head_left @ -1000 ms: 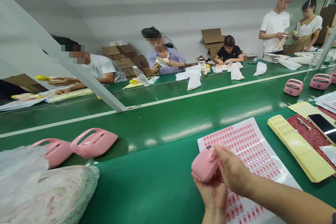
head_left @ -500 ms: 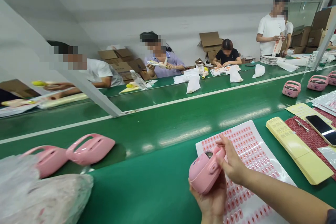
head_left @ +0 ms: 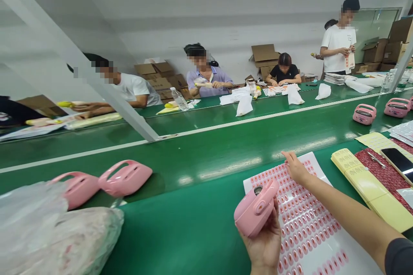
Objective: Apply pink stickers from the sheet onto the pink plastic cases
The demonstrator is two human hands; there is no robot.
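My left hand holds a pink plastic housing with a carrying handle from below, tilted. A round metallic part shows at its top, and a small oval with a red mark sits on its side. My right hand is stretched over the far part of a white sheet of pink oval stickers, with its fingers extended and nothing visible in them. The sheet lies under and to the right of the housing; one of its lower areas has no stickers.
Two pink housings and a plastic bag are at left. Yellow label sheets, tweezers and a phone lie at right. More pink devices stand on the green belt. Co-workers sit and stand across it.
My right hand has left the housing's side and moved up and right over the sticker sheet. My left hand still holds the housing. The camera view has shifted slightly.
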